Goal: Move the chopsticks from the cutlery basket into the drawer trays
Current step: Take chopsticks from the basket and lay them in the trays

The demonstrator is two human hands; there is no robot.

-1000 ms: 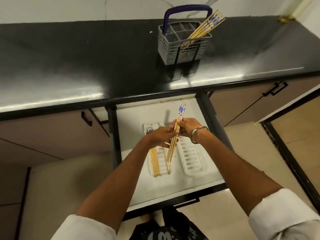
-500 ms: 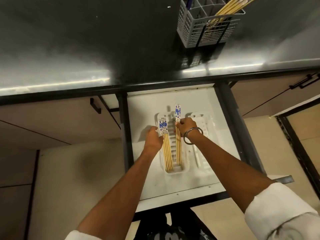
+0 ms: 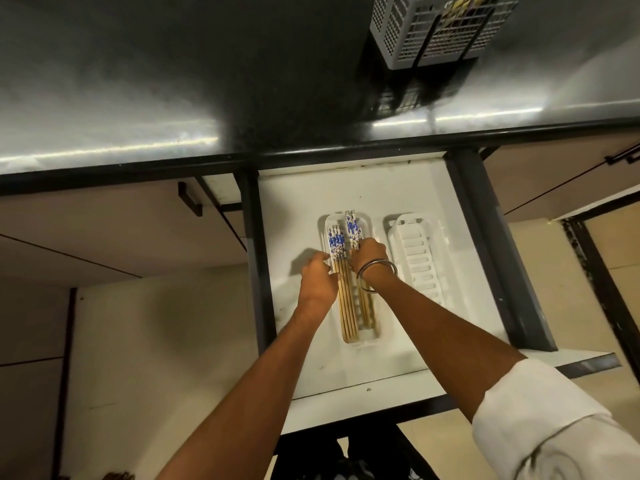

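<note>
An open white drawer (image 3: 391, 192) holds two white slotted trays. The left tray (image 3: 360, 341) carries several wooden chopsticks with blue-and-white tops (image 3: 343, 292) lying lengthwise. My right hand (image 3: 369, 256), with a metal bangle at the wrist, is closed on a second bunch of chopsticks (image 3: 352, 226) resting in the tray's right half. My left hand (image 3: 317, 277) rests on the tray's left edge, fingers curled against the first bunch. The right tray (image 3: 419, 258) is empty. The grey cutlery basket (image 3: 429, 32) stands on the counter at the top edge, with chopsticks showing through its mesh.
A dark glossy countertop (image 3: 173, 81) overhangs the drawer. Dark metal rails (image 3: 485, 244) flank the drawer. Closed cabinet fronts with black handles (image 3: 188, 204) sit either side. Beige floor lies below.
The view tilted down, pushing the basket to the top edge. My right hand brought its bunch down from the air into the left tray; my left hand let go and went to the tray's left edge.
</note>
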